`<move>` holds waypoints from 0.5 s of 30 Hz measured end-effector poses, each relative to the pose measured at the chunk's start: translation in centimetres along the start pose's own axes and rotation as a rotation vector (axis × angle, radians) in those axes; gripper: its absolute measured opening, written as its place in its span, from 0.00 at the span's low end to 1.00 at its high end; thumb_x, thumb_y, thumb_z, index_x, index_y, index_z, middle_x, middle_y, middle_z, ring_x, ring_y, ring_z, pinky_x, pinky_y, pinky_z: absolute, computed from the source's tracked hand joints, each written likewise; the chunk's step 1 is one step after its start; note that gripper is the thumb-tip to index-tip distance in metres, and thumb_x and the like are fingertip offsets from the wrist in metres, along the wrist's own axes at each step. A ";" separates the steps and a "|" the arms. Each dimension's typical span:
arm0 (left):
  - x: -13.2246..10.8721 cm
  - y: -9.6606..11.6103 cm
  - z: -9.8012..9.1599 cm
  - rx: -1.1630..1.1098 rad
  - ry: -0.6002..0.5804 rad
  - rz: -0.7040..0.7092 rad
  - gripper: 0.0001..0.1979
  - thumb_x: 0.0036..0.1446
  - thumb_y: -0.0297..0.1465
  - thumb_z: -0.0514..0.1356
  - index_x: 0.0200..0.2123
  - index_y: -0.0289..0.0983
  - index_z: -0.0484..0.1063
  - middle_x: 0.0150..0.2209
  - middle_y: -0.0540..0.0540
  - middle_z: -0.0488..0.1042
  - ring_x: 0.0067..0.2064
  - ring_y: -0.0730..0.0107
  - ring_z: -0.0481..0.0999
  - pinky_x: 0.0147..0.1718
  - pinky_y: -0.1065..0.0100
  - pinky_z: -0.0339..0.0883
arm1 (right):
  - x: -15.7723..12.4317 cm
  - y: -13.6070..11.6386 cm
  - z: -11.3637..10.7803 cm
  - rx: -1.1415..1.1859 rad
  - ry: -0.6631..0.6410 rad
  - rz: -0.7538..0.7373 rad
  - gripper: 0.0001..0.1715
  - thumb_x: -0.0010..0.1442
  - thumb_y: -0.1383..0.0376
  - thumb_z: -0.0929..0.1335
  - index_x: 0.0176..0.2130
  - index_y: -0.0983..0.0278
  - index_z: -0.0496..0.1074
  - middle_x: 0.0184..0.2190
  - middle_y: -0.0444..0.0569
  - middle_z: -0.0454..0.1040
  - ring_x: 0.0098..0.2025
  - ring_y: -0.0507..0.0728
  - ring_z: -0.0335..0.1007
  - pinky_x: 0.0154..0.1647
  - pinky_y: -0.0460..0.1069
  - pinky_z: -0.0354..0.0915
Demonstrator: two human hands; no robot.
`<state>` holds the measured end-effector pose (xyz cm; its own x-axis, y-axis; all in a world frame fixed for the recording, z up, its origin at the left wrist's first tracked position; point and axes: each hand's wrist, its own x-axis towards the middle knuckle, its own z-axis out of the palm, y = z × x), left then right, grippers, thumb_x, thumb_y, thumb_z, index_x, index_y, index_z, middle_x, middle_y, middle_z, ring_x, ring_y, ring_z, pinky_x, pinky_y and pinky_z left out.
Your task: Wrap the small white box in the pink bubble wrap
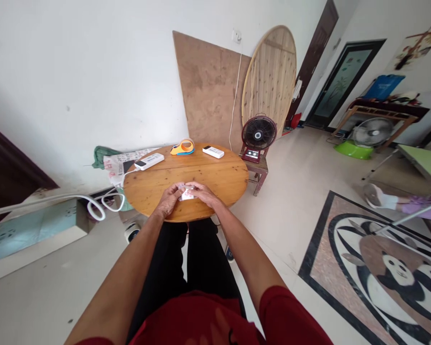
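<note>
Both my hands rest on the near edge of a small round wooden table (215,177). My left hand (169,199) and my right hand (203,192) are closed around a small white and pink object (187,193), perhaps a deck of cards; only a little of it shows between the fingers. Farther back on the table lie a white power strip (149,161), an orange tape dispenser (183,147) and a white remote control (213,152).
A small fan (258,133) stands on a stool right of the table. Boards and a round tabletop lean on the wall behind. A white cable (93,207) coils at the left. A panda rug (388,268) and someone's foot (377,196) lie to the right.
</note>
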<state>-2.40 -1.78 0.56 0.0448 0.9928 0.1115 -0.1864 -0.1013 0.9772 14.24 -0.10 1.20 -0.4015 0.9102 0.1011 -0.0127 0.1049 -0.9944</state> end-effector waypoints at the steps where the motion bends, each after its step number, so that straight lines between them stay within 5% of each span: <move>1: 0.0 -0.1 0.0 0.014 0.007 0.002 0.28 0.36 0.46 0.72 0.40 0.36 0.74 0.33 0.48 0.78 0.35 0.66 0.74 0.39 0.65 0.67 | 0.0 0.0 0.0 0.000 -0.003 -0.003 0.20 0.53 0.64 0.70 0.48 0.61 0.74 0.37 0.43 0.75 0.37 0.51 0.70 0.41 0.46 0.67; 8: 0.4 -0.8 0.2 0.076 0.070 0.050 0.23 0.41 0.46 0.69 0.36 0.36 0.75 0.31 0.49 0.77 0.33 0.69 0.71 0.38 0.67 0.65 | 0.2 0.7 0.5 -0.209 0.095 -0.099 0.18 0.59 0.61 0.68 0.48 0.61 0.75 0.45 0.47 0.75 0.47 0.54 0.70 0.53 0.51 0.64; 15: 1.1 -1.2 0.8 0.162 0.114 0.105 0.20 0.45 0.46 0.64 0.34 0.35 0.74 0.31 0.49 0.75 0.33 0.70 0.70 0.38 0.68 0.64 | -0.2 1.4 1.4 -0.595 0.281 -0.232 0.21 0.66 0.61 0.63 0.56 0.60 0.71 0.60 0.50 0.66 0.63 0.55 0.58 0.66 0.51 0.52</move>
<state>-1.37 -0.66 -0.35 -0.0793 0.9762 0.2016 -0.0235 -0.2040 0.9787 13.02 -0.65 -0.23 -0.1959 0.8986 0.3925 0.4665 0.4375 -0.7688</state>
